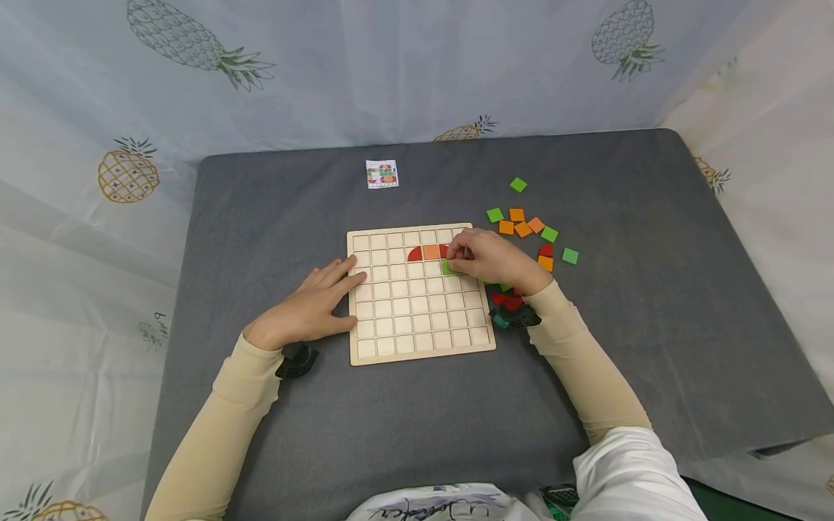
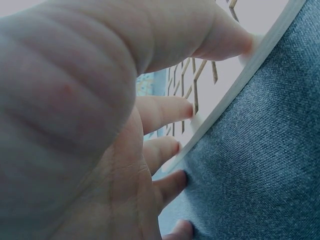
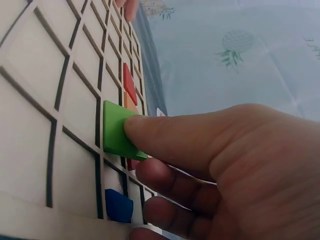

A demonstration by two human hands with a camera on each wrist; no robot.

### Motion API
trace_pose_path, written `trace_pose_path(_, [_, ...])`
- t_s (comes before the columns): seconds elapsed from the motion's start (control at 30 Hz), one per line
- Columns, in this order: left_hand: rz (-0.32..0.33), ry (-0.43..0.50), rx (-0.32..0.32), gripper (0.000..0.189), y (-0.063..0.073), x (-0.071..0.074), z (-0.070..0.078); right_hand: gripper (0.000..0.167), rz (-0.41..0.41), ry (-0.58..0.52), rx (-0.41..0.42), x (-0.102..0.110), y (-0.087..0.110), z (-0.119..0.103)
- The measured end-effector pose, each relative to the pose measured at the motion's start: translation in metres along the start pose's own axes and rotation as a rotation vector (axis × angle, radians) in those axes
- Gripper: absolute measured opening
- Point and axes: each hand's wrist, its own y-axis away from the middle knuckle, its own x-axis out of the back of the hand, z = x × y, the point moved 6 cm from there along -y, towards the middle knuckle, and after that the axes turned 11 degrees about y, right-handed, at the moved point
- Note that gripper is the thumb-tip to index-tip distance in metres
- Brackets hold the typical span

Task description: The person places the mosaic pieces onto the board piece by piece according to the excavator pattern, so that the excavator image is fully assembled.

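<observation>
A pale wooden grid board (image 1: 422,354) lies on the grey cloth. My left hand (image 1: 313,300) rests at its left edge, fingers spread; in the left wrist view the thumb (image 2: 225,42) touches the rim. Over the upper right squares, my right hand (image 1: 498,258) pinches a green square tile (image 3: 115,131), thumb against its face and index finger at its lower edge. Just behind that tile, a red quarter-round piece (image 1: 415,254), an orange square tile (image 1: 431,252) and another red piece (image 1: 444,250) sit in a row. A blue piece (image 3: 119,205) lies near the board's edge.
Right of the board are scattered loose pieces, among them orange tiles (image 1: 517,215), green tiles (image 1: 570,256) and red pieces (image 1: 512,303), some partly hidden by the right wrist. A small printed pattern card (image 1: 381,174) lies behind the board. A pineapple-print curtain (image 1: 417,72) hangs beyond the table.
</observation>
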Motion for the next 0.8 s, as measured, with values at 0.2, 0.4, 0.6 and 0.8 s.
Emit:
trace_pose_path(0.2, [0.001,-0.003,0.004,0.079,0.000,0.000,0.000,0.011,0.011,0.016,0.000,-0.002,-0.001,0.001])
trace_pose_path(0.4, [0.002,-0.003,0.006,0.079,0.000,0.001,0.001,0.009,0.006,0.018,-0.022,-0.004,-0.002,0.001])
trace_pose_path(0.6, [0.002,-0.003,0.007,0.078,0.000,0.001,0.002,0.011,0.004,0.003,-0.032,-0.003,-0.002,0.002])
trace_pose_path(0.8, [0.001,-0.004,0.003,0.078,0.000,0.000,0.002,0.014,0.024,-0.085,-0.070,0.010,0.004,0.011])
